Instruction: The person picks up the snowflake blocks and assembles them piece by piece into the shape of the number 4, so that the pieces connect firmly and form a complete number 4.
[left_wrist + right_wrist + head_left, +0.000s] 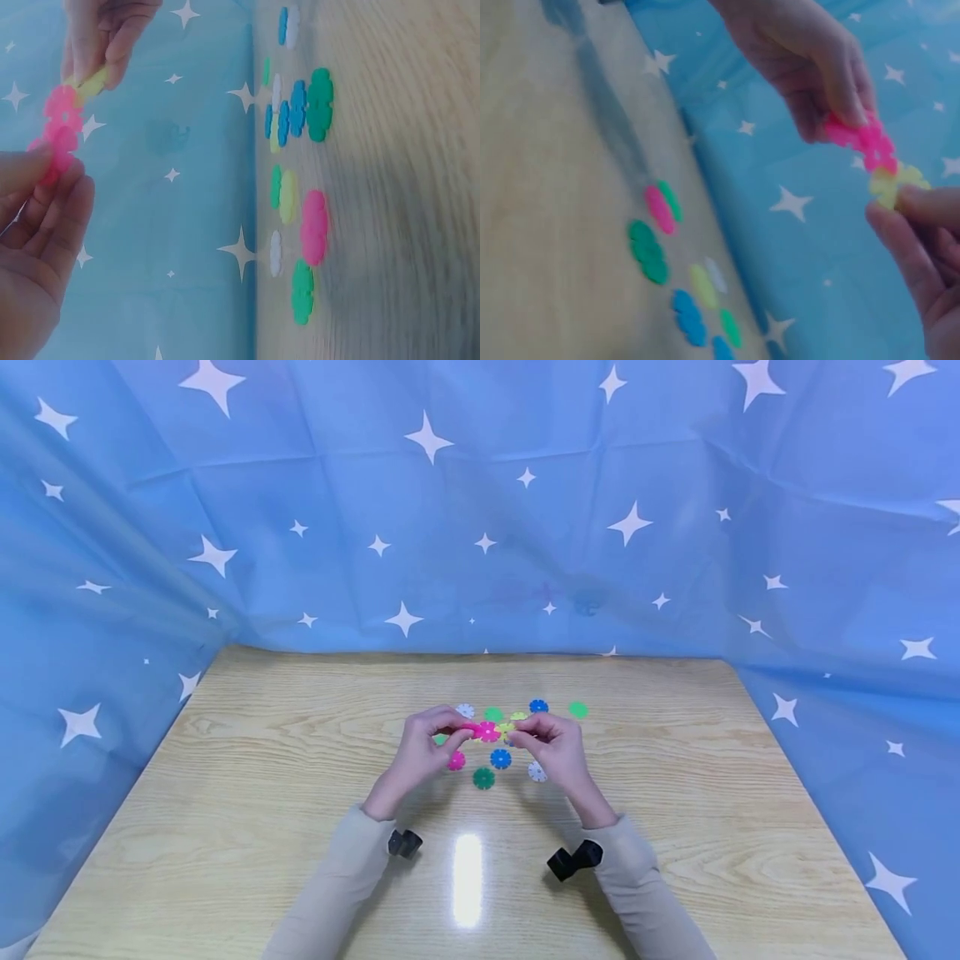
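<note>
Blue star-print cloth [487, 493] behind wood-grain table [262, 827]; two pink discs [876, 144] and a yellow disc [887, 184] held up between hands

Loose notched discs, incl. a dark green disc [483, 778], a blue disc [501, 759] and a white disc [537, 772], lie flat near the hands, presumably spread for easy picking. Raised pieces gripped at outer ends, likely to keep the meeting edges free (pink touches yellow; whether slotted, cannot tell). Left hand [427, 743]: thumb and fingers nearly closed, pinching pink. Right hand [557, 750]: likewise, pinching yellow by its edge.

Sleeved forearms [345, 870] angled inward, left grip [422, 747] and right grip [559, 752] raised near each other, both pinching
</note>
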A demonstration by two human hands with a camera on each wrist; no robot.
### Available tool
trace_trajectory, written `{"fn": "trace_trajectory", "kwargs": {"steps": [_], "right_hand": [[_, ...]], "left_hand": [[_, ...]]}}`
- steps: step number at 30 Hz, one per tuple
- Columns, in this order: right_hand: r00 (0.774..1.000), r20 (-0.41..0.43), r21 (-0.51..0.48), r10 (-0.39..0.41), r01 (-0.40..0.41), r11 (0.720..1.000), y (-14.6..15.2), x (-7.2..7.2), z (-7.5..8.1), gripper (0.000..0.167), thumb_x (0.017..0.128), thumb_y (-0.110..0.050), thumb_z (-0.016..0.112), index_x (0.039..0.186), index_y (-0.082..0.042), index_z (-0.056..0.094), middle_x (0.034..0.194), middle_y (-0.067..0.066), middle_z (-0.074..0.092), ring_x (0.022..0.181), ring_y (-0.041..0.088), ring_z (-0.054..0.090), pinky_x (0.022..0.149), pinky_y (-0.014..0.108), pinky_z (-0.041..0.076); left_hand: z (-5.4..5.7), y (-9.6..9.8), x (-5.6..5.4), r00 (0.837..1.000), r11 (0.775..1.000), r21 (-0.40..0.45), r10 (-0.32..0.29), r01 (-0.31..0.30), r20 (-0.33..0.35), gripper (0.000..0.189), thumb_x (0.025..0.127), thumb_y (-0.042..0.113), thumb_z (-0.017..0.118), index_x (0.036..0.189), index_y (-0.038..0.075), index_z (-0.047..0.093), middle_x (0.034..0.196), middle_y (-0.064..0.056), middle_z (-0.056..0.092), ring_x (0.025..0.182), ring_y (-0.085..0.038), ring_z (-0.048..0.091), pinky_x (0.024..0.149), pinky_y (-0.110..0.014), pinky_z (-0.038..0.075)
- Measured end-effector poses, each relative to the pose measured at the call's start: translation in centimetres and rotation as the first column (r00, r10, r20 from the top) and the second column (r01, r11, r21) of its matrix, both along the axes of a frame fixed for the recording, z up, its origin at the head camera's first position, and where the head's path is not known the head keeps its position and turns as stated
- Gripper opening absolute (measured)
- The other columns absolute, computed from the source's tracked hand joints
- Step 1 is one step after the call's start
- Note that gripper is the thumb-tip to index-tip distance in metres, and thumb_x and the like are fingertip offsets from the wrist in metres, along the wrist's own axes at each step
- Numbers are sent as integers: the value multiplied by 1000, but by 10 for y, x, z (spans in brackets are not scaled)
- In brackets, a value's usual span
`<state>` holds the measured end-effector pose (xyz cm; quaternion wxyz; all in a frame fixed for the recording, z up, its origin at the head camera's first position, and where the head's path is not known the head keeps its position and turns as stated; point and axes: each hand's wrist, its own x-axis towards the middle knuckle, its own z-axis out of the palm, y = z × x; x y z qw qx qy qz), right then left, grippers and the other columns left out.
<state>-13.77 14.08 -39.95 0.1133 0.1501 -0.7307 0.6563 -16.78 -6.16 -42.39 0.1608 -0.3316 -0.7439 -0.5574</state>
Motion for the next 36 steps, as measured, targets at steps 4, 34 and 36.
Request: {"fn": "trace_trajectory", "kwargs": {"steps": [4, 34, 36], "right_hand": [[999, -18, 66, -40, 41, 997, 1, 0, 9, 4, 77, 14, 67, 80, 13, 66, 78, 24, 64, 65, 6, 61, 60, 16, 54], [997, -59, 134, -46, 53, 990, -24, -13, 9, 13, 83, -5, 71, 92, 3, 71, 86, 15, 68, 69, 19, 61, 60, 19, 52], [998, -46, 122, -40, 46, 991, -20, -16, 7, 13, 84, -7, 70, 93, 2, 71, 86, 15, 68, 69, 23, 62, 57, 19, 52]], "left_hand": [[13, 2, 7, 999, 999, 28, 20, -21, 35, 6, 79, -11, 68, 84, -8, 69, 80, -18, 66, 73, -28, 64, 70, -28, 59], [-7, 23, 6, 837, 812, 569, -216, -132, 503, 39, 85, -13, 57, 78, 23, 70, 77, 4, 68, 70, -9, 67, 74, -26, 58], [-7, 21, 6, 843, 802, 580, -211, -139, 494, 39, 85, -13, 58, 77, 23, 70, 76, 4, 68, 69, -8, 67, 73, -25, 58]]}}
